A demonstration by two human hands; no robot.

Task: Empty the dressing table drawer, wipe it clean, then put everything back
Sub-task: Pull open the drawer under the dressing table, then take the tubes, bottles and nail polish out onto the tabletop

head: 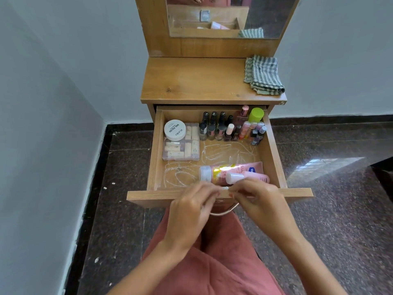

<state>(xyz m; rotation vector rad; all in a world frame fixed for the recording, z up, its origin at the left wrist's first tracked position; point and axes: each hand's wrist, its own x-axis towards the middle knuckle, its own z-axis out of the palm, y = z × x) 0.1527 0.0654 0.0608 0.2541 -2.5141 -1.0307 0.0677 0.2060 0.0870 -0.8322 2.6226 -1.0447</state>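
The wooden drawer stands pulled out under the dressing table top. Inside it are a white jar labelled nail polish on a clear plastic box, several nail polish bottles along the back, a green-capped bottle and pink tubes lying at the front right. White smears mark the drawer floor. My left hand and my right hand meet over the drawer's front edge, fingertips pinching a small silvery thing between them.
A folded green-and-white striped cloth lies at the table top's right end. A mirror rises behind it. A metal handle hangs under the drawer front. Grey walls close in at the left and back; the floor is dark stone.
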